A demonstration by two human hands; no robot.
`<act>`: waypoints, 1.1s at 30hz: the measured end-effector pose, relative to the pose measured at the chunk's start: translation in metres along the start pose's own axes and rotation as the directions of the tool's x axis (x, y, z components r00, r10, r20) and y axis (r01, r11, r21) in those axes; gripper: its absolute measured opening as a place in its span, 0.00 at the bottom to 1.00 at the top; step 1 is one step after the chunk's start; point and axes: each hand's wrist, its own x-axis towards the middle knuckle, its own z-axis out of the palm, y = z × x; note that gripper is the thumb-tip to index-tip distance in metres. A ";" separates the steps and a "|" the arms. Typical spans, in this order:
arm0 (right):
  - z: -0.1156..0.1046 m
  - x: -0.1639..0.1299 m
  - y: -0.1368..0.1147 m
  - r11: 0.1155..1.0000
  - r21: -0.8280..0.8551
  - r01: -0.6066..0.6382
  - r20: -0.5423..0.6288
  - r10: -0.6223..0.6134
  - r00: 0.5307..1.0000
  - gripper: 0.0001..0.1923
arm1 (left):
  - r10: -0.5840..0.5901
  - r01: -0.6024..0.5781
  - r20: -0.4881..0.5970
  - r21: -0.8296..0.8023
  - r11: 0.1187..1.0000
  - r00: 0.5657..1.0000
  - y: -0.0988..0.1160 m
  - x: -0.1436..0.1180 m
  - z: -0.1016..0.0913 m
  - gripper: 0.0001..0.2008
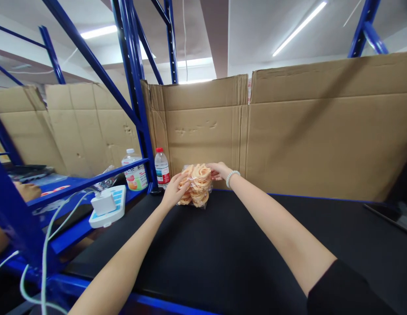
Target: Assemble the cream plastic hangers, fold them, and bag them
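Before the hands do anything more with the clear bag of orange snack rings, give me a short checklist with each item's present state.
1. Left hand on the bag of snack rings: ok, it presses the bag's left side.
2. Right hand on the bag: ok, fingers at its top right.
3. Bag resting on the black table: ok.
4. Bag sealed: cannot tell.
5. Water bottle apart from the bag: ok, it stands just to the left.
6. Cardboard wall close behind: ok, not touching as far as visible.
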 end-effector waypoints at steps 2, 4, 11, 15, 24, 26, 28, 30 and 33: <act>0.007 0.003 -0.001 0.999 -0.046 0.002 0.015 -0.001 1.000 0.15 | 0.011 -0.011 -0.012 -0.011 1.000 1.000 0.001 0.000 0.000 0.21; 0.013 0.005 -0.001 0.996 -0.084 0.011 0.024 -0.009 1.000 0.15 | 0.019 -0.020 -0.032 -0.022 1.000 0.999 0.003 0.000 -0.001 0.19; 0.027 0.003 -0.011 0.988 -0.137 0.076 0.047 -0.070 0.996 0.14 | -0.010 -0.005 -0.148 -0.106 0.994 0.989 0.013 0.002 -0.004 0.13; 0.024 -0.004 -0.014 0.985 -0.076 0.154 0.051 -0.151 0.987 0.13 | -0.090 0.036 -0.256 -0.211 0.977 0.962 0.028 0.002 -0.009 0.12; -0.057 -0.087 0.033 0.903 0.203 0.378 0.080 -0.400 0.913 0.07 | -0.286 0.055 -0.335 -0.559 0.828 0.898 0.102 -0.020 0.006 0.24; -0.085 -0.109 0.059 0.886 0.237 0.399 0.061 -0.424 0.904 0.11 | -0.260 0.135 -0.079 -0.691 0.710 0.962 0.123 -0.034 0.019 0.27; -0.111 -0.127 0.086 0.864 0.242 0.442 0.055 -0.467 0.883 0.15 | -0.140 0.236 0.191 -0.714 0.660 0.971 0.140 -0.051 0.033 0.26; -0.132 -0.138 0.112 0.874 0.189 0.447 0.044 -0.462 0.886 0.17 | -0.062 0.298 0.335 -0.721 0.626 0.940 0.151 -0.066 0.045 0.23; -0.148 -0.143 0.139 0.880 0.132 0.457 0.040 -0.465 0.884 0.17 | -0.020 0.259 0.333 -0.692 0.674 0.943 0.157 -0.081 0.057 0.20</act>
